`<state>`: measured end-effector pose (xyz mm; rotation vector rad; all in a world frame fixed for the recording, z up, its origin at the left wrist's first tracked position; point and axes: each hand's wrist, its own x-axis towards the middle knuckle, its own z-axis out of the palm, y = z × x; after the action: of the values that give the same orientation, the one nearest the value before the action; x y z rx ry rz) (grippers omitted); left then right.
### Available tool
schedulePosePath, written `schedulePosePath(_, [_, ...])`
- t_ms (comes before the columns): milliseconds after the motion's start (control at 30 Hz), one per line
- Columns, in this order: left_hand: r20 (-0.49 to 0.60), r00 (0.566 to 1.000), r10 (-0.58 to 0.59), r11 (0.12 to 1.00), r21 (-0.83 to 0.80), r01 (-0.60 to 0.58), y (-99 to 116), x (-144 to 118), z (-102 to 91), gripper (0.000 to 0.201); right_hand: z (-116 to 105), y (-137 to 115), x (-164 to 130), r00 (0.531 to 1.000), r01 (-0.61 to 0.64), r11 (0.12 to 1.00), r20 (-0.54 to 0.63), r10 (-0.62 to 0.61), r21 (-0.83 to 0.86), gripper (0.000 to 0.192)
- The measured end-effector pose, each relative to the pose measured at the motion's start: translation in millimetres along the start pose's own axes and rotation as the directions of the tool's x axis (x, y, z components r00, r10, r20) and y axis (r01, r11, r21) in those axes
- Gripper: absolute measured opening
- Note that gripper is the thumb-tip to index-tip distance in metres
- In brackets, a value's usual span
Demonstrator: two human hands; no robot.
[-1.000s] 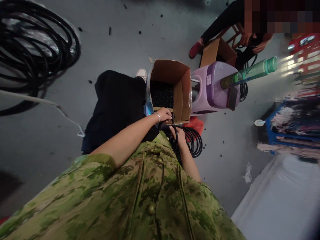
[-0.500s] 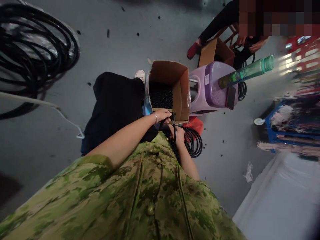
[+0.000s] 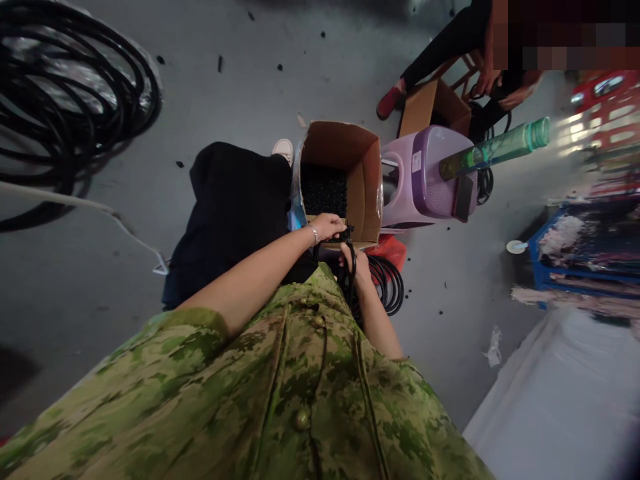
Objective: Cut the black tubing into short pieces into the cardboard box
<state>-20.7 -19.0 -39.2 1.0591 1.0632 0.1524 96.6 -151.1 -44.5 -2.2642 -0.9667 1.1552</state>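
My left hand (image 3: 327,227), with a bracelet at the wrist, grips a black cable (image 3: 349,257) just in front of an open cardboard box (image 3: 369,180). My right hand (image 3: 358,263) is closed on the same cable a little nearer to me. The cable runs down into a small black coil (image 3: 387,283) on the floor beside my right forearm. The box holds a mass of small black pieces (image 3: 324,190). My green camouflage jacket fills the lower view and hides my lap.
A purple plastic stool (image 3: 425,175) carries a green bottle (image 3: 497,147) and a dark phone. A seated person (image 3: 450,40) works cable at the top right by another box. Large black cable coils (image 3: 65,100) lie top left. Blue crate (image 3: 580,250) at right.
The cable between my hands, held straight before, now bends into a loop near my left hand. Both hands stay close together by the box edge.
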Motion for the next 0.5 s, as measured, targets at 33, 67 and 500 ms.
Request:
schedulePosePath(33, [0.012, 1.0, 0.013, 1.0, 0.021, -0.013, 0.5, -0.5, 0.3, 0.015, -1.0, -1.1, 2.2, 0.999, -0.01, 0.998, 0.031, 0.008, 0.065, 0.056])
schedulePosePath(67, [0.022, 0.999, 0.026, 0.999, 0.038, -0.027, 0.9, -0.9, 0.6, 0.015, -1.9, -2.3, 4.0, 0.999, -0.023, 0.994, 0.052, 0.018, 0.11, 0.057])
schedulePosePath(500, [0.068, 0.997, -0.034, 0.991, 0.13, 0.025, -2.6, 2.4, -0.8, 0.012, 9.4, 4.5, -5.5, 0.998, -0.049, 0.999, -0.026, 0.049, 0.001, 0.059])
